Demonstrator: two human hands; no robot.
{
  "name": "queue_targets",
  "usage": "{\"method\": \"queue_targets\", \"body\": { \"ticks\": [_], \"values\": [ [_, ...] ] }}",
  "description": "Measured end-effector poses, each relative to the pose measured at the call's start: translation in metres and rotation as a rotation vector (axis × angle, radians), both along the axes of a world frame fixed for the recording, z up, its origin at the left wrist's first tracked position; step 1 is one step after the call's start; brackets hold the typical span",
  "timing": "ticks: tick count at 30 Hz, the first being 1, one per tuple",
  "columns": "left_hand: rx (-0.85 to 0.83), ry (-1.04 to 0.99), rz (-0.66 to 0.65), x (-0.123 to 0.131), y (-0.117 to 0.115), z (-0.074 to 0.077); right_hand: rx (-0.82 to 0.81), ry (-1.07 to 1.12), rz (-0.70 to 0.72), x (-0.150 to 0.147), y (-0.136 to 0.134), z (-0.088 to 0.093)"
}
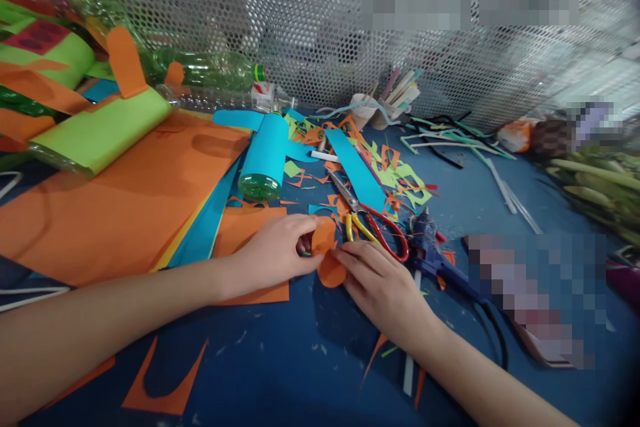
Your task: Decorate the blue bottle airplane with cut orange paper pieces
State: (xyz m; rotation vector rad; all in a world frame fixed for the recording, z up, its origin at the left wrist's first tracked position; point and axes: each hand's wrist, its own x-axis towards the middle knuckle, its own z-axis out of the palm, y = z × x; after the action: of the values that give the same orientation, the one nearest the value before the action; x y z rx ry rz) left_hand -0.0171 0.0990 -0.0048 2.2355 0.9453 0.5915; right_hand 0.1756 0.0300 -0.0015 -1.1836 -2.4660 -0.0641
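Observation:
Between my two hands is a small orange paper cutout with rounded lobes [332, 269]. My left hand [280, 247] is closed on its upper left side, thumb and fingers curled round the edge. With the fingertips of my right hand [383, 280] I pinch its right edge. Under my left wrist lies an orange paper sheet [250, 223]. Just beyond my right hand rest scissors with red handles [385, 230] and a yellow-handled tool [357, 227]. A green bottle wrapped in blue paper [265, 153], with blue flaps at its sides, lies past my left hand.
Large orange sheets [150, 213] and a lime-wrapped bottle [105, 130] cover the left. Paper scraps [410, 180] lie around the middle. A blue glue gun [440, 267] with a black cord is to the right, near a blurred-out phone-like slab [545, 347]. Perforated metal [300, 13] stands behind.

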Motion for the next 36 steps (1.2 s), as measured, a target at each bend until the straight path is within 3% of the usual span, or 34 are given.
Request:
{"method": "queue_targets", "body": {
  "ticks": [5, 12, 16, 22, 29, 36],
  "values": [
    [0.005, 0.005, -0.028, 0.000, -0.001, 0.002, -0.020, 0.073, -0.046, -0.001, -0.001, 0.000],
    [0.013, -0.019, -0.084, -0.002, -0.002, 0.005, -0.152, 0.299, -0.307, 0.000, 0.001, 0.009],
    [0.033, -0.012, -0.120, -0.003, -0.001, 0.007, -0.259, 0.314, -0.244, 0.003, 0.007, 0.008],
    [0.057, -0.020, -0.204, -0.003, 0.002, 0.009, -0.250, 0.351, -0.148, 0.002, 0.014, 0.002],
    [0.000, 0.018, -0.097, -0.003, 0.000, 0.011, -0.264, 0.369, -0.168, -0.001, 0.017, 0.003],
    [-0.002, 0.060, -0.118, -0.003, 0.005, 0.015, -0.290, 0.344, -0.225, -0.002, 0.015, 0.006]
  ]
}}
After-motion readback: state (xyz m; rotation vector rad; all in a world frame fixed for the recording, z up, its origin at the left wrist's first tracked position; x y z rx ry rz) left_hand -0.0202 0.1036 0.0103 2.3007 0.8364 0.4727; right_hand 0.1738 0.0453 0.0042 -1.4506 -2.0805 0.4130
